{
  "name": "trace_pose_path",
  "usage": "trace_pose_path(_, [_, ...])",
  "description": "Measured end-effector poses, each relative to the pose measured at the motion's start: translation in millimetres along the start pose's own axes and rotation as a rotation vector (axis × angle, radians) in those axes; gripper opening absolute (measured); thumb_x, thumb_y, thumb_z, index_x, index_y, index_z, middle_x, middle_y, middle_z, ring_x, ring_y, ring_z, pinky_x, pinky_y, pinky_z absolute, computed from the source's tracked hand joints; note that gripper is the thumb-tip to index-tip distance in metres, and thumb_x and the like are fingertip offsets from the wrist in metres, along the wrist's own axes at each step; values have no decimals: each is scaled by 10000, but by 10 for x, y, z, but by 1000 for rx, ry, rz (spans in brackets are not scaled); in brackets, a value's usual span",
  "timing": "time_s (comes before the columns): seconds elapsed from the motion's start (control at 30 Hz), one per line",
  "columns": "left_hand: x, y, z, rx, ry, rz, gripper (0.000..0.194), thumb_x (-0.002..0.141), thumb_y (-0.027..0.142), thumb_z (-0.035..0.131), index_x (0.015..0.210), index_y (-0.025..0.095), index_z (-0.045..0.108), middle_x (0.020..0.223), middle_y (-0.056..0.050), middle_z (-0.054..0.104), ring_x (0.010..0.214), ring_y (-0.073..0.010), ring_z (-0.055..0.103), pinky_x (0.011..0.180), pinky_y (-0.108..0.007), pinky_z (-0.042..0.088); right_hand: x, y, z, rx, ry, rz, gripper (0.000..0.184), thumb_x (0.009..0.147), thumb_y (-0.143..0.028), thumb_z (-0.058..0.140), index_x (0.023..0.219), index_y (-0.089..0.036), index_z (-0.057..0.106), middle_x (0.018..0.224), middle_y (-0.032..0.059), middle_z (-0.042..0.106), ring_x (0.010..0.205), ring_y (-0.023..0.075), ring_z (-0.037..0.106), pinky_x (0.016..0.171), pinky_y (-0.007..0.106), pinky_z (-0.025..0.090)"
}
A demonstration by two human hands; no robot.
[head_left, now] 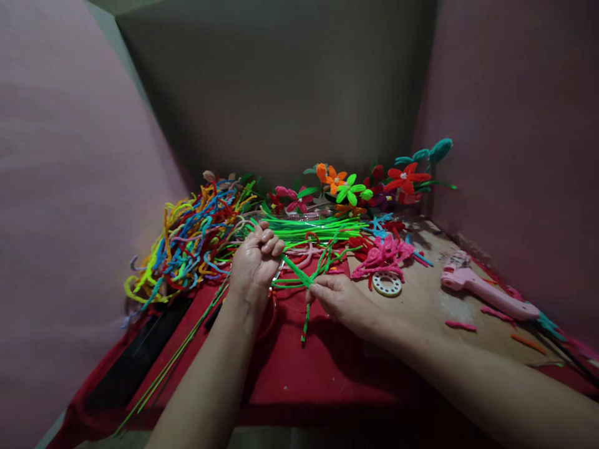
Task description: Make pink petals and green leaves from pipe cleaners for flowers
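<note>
Grn stems (pixel 297 270), btwn L grip (pixel 255 260), R grip (pixel 340 300)

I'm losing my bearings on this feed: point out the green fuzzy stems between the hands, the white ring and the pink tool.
Green fuzzy stems (pixel 296 270), head view: on their exposed straight stretch.
White ring (pixel 387 293), head view: on its near rim.
Pink tool (pixel 500 298), head view: on its handle.
</note>
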State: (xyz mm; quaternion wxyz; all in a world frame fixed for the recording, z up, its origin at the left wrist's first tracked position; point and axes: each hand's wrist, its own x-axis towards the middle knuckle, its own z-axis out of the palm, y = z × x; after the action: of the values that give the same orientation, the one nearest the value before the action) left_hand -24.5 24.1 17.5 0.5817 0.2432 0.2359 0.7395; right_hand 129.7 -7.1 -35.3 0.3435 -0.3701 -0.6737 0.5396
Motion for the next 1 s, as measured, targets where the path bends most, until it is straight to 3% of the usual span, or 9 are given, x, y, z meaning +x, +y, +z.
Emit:
trace_pose_path(0.27, [-15,125,42,73,66,-22,220,786,-23,369,679,146,462,429,89,267,293,-26,209,313,-164,158,-2,51,21,-100,-41,-138,210,792,-200,455,594,-171,516,574,-22,470,581,113,423,580,239,303])
trace_pose_path(0.73, [-51,180,12,55,33,40,233,760,-47,365,698,130,503,410,94,270,280,-23,217,295,-165,157,-73,-14,89,-20,-65,-154,218,776,-198,465,561,-172,497,546,-24,448,560,105,408,565,240,308])
trace_pose_path(0.8, [-32,135,11,28,-10,54,213,794,-16,378,730,126,525,425,81,349,301,-23,289,319,-148,241,-54,-55,67,13,-39,-126,214,757,-177,479,545,-170,496,506,-35,409,514,93,374,530,235,294])
trace_pose_path(0.87, [-32,48,4,58,-95,17,146,837,90,425,798,121,562,525,32,514,407,-45,457,419,-161,383,-33,-74,38,85,-18,-82,208,755,-175,477,548,-171,493,467,-50,358,455,79,320,470,227,258])
trace_pose_path(0.93, [-54,-67,-17,178,-177,-86,153,839,219,490,857,113,599,696,-44,634,594,-109,592,560,-228,475,-8,-52,12,218,-9,-26,200,779,-219,461,586,-176,494,436,-69,308,396,68,260,409,219,200])
trace_pose_path(1.0, [-89,-177,-49,334,-236,-187,183,796,256,564,857,97,630,783,-90,668,719,-160,631,667,-279,491,20,7,-4,358,-7,1,210,802,-302,458,637,-178,497,414,-86,282,356,59,217,370,210,159])
